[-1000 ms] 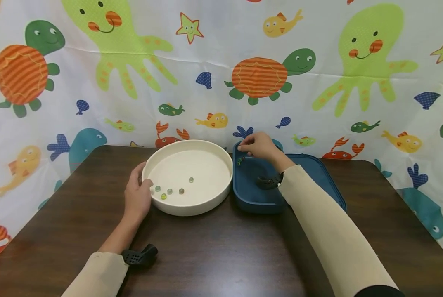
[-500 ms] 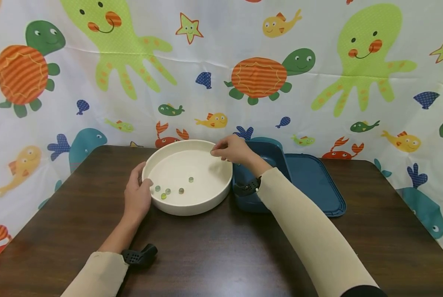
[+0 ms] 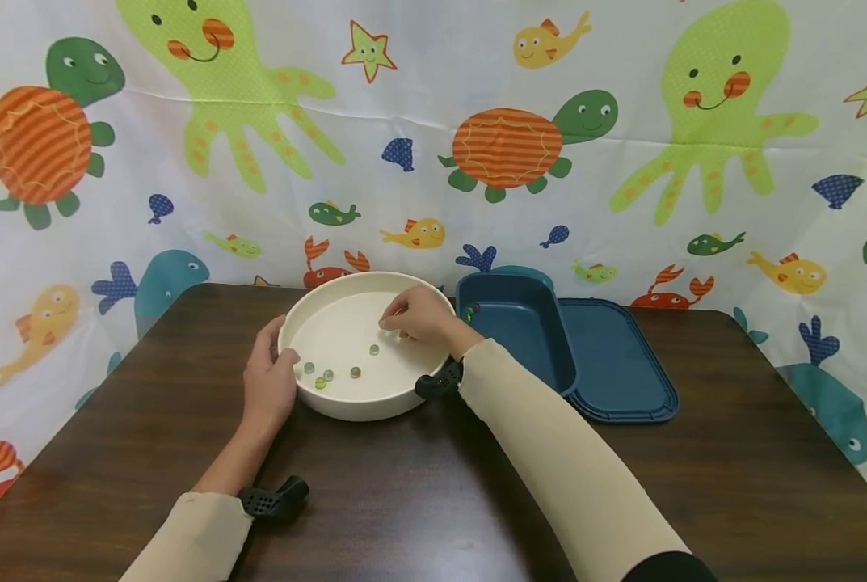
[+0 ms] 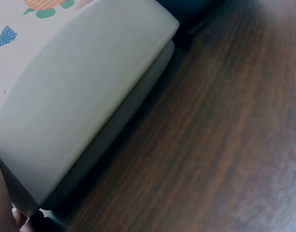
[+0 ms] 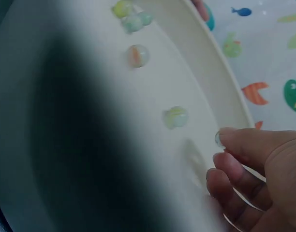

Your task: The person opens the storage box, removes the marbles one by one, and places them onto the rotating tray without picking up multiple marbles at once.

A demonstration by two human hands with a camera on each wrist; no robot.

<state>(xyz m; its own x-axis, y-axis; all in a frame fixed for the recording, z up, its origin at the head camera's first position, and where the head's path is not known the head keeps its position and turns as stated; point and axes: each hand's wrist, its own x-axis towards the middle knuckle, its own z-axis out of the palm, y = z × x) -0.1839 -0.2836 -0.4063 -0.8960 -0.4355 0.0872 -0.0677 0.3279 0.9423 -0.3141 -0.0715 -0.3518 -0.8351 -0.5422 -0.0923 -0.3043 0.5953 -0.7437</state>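
Note:
A round cream tray (image 3: 360, 411) with several glass marbles (image 3: 374, 350) in its bottom stands on the table. At its left side, my left hand (image 3: 270, 376) grips the wall, thumb over the rim; in the left wrist view the tray's outer wall (image 4: 85, 87) fills much of the picture. My right hand (image 3: 420, 315) is above the tray's right part. Between its thumb and fingertips it pinches a clear marble (image 5: 218, 139), seen in the right wrist view. There, an orange-streaked marble (image 5: 138, 56) and a yellow one (image 5: 122, 8) lie farther off in the tray.
Right of the tray is a deep blue container (image 3: 523, 315) with a few small marbles (image 3: 471, 311) at its left wall. A flat blue lid (image 3: 618, 364) lies beside it on the dark wooden table (image 3: 404, 501). A sea-animal patterned cloth (image 3: 404, 105) hangs behind.
My right hand has moved left from inside the blue container, across the tray's rim, to above the tray with a marble. My left hand has stayed on the tray.

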